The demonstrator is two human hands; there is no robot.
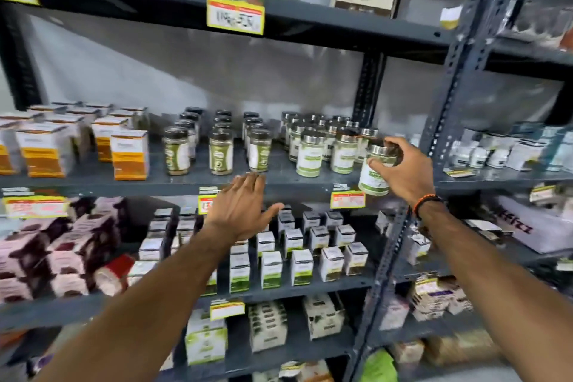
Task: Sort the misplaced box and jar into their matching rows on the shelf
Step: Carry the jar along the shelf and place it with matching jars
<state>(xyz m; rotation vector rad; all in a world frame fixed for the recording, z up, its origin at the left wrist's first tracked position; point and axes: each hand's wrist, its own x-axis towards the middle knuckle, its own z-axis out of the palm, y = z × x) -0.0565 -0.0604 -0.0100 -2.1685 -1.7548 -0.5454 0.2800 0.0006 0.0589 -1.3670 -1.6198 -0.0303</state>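
My right hand [403,169] grips a silver-lidded jar [373,178] with a white and green label, tilted, at the right front edge of the middle shelf [93,180]. Beside it stand rows of matching silver-lidded jars [310,153]. Further left are rows of dark-lidded jars [220,153] with olive labels. My left hand [243,206] is open, fingers spread, palm down, in front of the shelf edge below the dark-lidded jars, holding nothing. Small white and green boxes [299,267] stand in rows on the shelf below.
Orange and white boxes [128,153] fill the middle shelf's left side. Pink and brown packs [62,254] sit lower left. A dark metal upright [446,121] stands right of my right hand. Yellow price tags [235,15] hang on shelf edges. More jars sit above.
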